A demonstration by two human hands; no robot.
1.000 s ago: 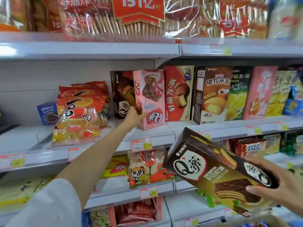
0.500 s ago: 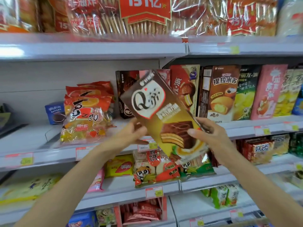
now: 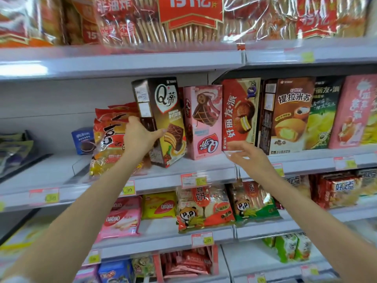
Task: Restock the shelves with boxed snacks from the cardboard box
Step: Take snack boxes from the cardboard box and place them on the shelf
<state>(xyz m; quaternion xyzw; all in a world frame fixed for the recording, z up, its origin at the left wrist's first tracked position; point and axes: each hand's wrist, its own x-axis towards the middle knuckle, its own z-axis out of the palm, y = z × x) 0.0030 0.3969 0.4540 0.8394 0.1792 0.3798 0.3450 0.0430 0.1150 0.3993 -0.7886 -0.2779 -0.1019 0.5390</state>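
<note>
Bright, even store light, softened by motion blur.
Glare is thrown off the cellophane packs (image 3: pixel 126 21) on the top shelf (image 3: pixel 122 58), where a white patch is burnt out at the left; price tags (image 3: pixel 193 179) are smeared, and straight lines are bowed toward the edges.

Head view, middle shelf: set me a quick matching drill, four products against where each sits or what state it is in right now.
Things:
1 brown Q box
2 pink box
3 red pie box
4 blue packet

Places or states:
a far left, set back
b gripped by the left hand
c lower corner beside the open right hand
d standing between the other two boxes

Pairs: 1-b, 2-d, 3-c, 4-a
</note>
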